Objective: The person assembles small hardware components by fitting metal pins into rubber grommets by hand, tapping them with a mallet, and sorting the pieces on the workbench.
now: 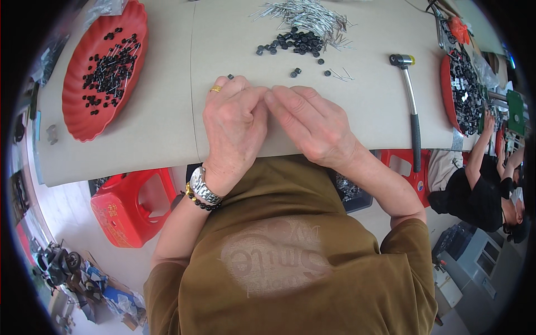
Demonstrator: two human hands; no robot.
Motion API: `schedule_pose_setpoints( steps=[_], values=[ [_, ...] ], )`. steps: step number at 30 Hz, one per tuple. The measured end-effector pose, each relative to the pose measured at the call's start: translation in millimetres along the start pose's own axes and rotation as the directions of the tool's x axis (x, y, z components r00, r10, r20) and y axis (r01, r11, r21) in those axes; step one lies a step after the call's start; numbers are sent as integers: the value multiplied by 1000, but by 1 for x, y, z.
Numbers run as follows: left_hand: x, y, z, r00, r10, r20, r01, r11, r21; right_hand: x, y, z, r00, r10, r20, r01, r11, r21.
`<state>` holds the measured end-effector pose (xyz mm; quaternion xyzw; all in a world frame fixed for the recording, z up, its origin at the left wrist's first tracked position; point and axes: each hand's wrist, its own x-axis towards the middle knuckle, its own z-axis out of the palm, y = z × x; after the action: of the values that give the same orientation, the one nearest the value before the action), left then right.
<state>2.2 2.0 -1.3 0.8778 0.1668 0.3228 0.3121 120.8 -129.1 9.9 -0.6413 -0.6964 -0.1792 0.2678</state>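
Note:
Over the near part of the table, my left hand (234,120) and my right hand (322,125) meet at the fingertips. Both are closed in a pinch, and whatever lies between the fingers is hidden. One small black cap (230,76) shows at the far edge of my left hand; whether it is held or rests on the table I cannot tell. Beyond my hands lies a heap of black caps (301,42), with a pile of thin metal pins (307,17) behind it. A few loose caps (328,73) and pins (341,74) are scattered nearer me.
At left, a red scalloped tray (72,103) holds pins with black caps on them. A hammer (410,95) lies to the right. Farther right stands a red bowl (446,84) of small black and silver parts, near another person (474,192). Red stools (114,215) stand below the table.

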Motion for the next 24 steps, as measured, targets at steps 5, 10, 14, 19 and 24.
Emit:
schedule_pose_setpoints(
  steps=[5,10,14,19,24],
  values=[
    [1,3,1,999,-49,8,50,998,-39,-8,5,-3,960,280,-22,-259,913,314],
    [-1,0,0,998,-56,16,57,997,-47,-15,44,-46,770,584,-255,-583,808,89],
    [1,2,-2,996,-91,14,91,995,-36,-56,83,-77,661,713,-235,-731,540,-419],
    [7,-6,-8,997,-74,-12,75,997,36,-91,91,-81,583,801,-139,-722,431,-542],
    [7,-8,-6,996,-87,-32,87,996,19,-80,86,-77,669,725,-166,-691,524,-498]
  ],
)
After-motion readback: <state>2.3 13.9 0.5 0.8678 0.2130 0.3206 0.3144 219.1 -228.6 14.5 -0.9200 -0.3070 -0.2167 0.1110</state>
